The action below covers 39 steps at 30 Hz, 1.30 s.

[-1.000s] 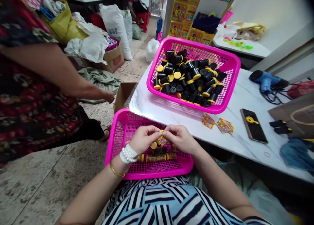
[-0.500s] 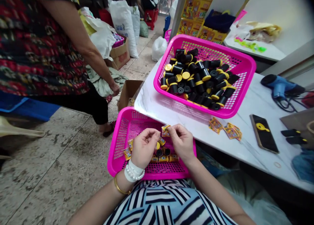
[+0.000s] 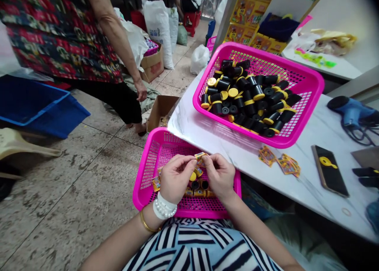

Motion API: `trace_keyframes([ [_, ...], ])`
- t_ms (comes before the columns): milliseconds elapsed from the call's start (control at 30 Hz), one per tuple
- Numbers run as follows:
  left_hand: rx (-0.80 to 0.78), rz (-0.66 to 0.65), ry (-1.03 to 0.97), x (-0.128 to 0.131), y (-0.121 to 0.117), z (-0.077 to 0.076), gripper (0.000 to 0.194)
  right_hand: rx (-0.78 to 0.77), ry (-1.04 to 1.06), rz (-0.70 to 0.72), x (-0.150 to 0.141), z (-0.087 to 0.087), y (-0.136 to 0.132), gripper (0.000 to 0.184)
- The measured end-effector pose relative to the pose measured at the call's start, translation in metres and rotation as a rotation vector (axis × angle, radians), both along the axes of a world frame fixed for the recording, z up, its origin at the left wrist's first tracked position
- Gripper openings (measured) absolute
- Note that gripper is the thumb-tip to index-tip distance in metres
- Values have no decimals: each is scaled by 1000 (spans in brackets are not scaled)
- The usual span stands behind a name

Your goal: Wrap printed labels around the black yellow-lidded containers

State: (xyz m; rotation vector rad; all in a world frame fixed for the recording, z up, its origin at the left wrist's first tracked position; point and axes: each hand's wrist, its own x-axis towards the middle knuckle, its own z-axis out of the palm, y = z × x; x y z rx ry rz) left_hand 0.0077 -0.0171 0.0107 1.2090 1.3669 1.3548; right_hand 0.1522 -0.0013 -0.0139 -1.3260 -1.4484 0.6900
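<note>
Above the lower pink basket [image 3: 142,184], both hands meet at a small yellow printed label [image 3: 199,156]. My right hand [image 3: 220,174] pinches its right side between thumb and fingers. My left hand [image 3: 177,177] is closed, its thumb and fingertip at the label's left edge. Beneath them in the basket lie several small cylinders wrapped in yellow labels, partly hidden by my hands. One bare black cylinder [image 3: 204,184] shows among them, and a yellow cap [image 3: 193,176] faces up.
A larger pink basket [image 3: 304,123] of black cylinders with yellow caps stands on the white table [image 3: 237,156]. Loose labels [image 3: 288,165], a phone [image 3: 330,170] and a blue heat gun [image 3: 353,111] lie rightward. A person [image 3: 71,38] stands left, near a blue bin [image 3: 53,109].
My left fingertips have come to the label's left edge, where a gap was before. My view has turned slightly left. The standing person's arm hangs in a changed position.
</note>
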Motion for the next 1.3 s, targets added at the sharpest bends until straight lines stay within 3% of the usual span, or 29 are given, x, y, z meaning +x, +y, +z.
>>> trace_keyframes([
  [167, 9, 13, 34, -1, 3, -5, 7, 21, -24, 44, -3, -5, -4, 13],
  [300, -33, 27, 56, -7, 6, -14, 10, -272, 288, 175, -1, -5, 2, 15],
  [400, -120, 27, -65, -11, 8, -20, 12, -425, 439, 225, 1, 0, 10, 17],
  [533, -237, -33, -286, -12, 9, -23, 23, -385, 418, 202, -6, 6, 12, 22],
  [633, -248, -78, -370, -14, 11, -23, 29, -314, 257, 261, -9, 14, 13, 20],
  [700, -292, -88, -408, -17, 13, -21, 28, -180, 22, 293, -4, 25, 22, 25],
  [767, -340, -74, -458, -21, 15, -18, 27, 45, -273, 208, 5, 42, 44, 29],
  [833, -373, -56, -514, -25, 17, -13, 30, 250, -535, 6, 15, 60, 76, 30],
  [900, -417, -59, -554, -28, 19, -8, 35, 252, -752, -164, 23, 75, 113, 36],
  [1000, -503, -109, -617, -30, 20, -4, 35, 88, -890, -204, 30, 84, 157, 39],
  [1067, -540, -125, -683, -33, 22, -4, 30, 43, -819, -190, 34, 84, 166, 35],
  [1133, -564, -95, -768, -36, 24, -6, 24, 69, -593, -165, 38, 82, 157, 37],
  [1233, -608, -34, -908, -39, 27, -10, 13, -6, -83, 52, 39, 79, 118, 54],
  [1300, -629, -40, -977, -39, 30, -12, 9, -130, 175, 239, 36, 74, 88, 48],
])
